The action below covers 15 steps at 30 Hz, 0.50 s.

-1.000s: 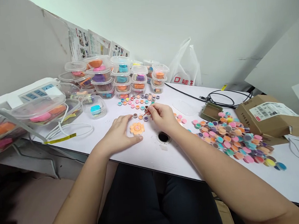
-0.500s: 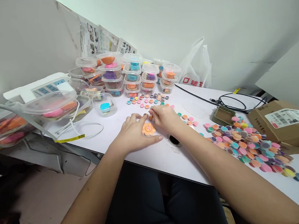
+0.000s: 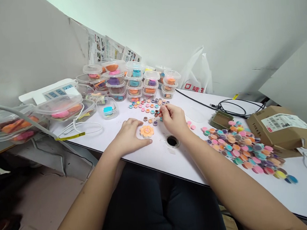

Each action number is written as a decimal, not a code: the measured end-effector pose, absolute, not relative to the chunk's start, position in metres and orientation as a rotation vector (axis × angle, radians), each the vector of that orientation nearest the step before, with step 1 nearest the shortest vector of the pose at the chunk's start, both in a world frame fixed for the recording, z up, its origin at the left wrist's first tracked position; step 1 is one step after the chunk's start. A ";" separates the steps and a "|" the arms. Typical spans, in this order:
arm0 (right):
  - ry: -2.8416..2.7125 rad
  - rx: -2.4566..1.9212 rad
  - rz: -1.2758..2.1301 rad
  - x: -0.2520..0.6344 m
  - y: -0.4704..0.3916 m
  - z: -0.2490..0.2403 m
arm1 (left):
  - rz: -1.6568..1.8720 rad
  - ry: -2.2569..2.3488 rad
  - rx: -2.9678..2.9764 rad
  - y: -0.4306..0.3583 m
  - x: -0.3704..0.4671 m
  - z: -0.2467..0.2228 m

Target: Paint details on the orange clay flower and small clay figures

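Note:
An orange flower-shaped piece (image 3: 146,131) with a pinkish centre lies on the white table. My left hand (image 3: 128,136) rests beside it, thumb and fingers spread around its left side; whether they touch it is hard to tell. Farther right, my right hand (image 3: 173,117) pinches a thin paintbrush (image 3: 159,114), its tip pointing left and down over small paint pots (image 3: 150,121). The fingers cover most of the brush. More strips of coloured pots (image 3: 150,106) lie just behind.
Stacked clear boxes (image 3: 116,80) with coloured pieces stand at the back. A heap of paint pots (image 3: 240,143), a cardboard box (image 3: 282,126) and black cable (image 3: 238,108) lie right. A round table hole (image 3: 172,141) sits near my right wrist. A power strip (image 3: 52,90) is left.
My right hand has moved away from the flower, to the right, and the brush is now over the pots. My left hand stays by the flower. The view has shifted slightly.

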State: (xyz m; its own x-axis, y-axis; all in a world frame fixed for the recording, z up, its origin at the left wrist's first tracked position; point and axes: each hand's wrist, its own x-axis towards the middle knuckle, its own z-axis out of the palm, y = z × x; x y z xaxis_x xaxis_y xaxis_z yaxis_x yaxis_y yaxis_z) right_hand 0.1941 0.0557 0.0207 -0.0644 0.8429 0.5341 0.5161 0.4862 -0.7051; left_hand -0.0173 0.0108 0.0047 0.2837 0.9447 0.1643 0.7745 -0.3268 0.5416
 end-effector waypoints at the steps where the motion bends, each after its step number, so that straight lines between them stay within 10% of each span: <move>1: -1.714 -1.154 0.424 0.196 0.054 0.021 | 0.662 1.553 2.201 0.011 -0.018 0.004; 15: -1.332 -0.820 0.709 0.188 0.028 0.033 | 1.038 1.335 1.586 0.007 -0.017 0.018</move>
State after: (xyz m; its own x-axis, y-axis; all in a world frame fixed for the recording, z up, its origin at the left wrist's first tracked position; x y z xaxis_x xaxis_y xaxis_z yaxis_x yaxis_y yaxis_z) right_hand 0.1883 0.0283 0.0326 0.1156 0.8328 0.5414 0.0156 0.5435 -0.8393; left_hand -0.0167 0.0069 0.0177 0.1061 0.9901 0.0923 0.3337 -0.1229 0.9346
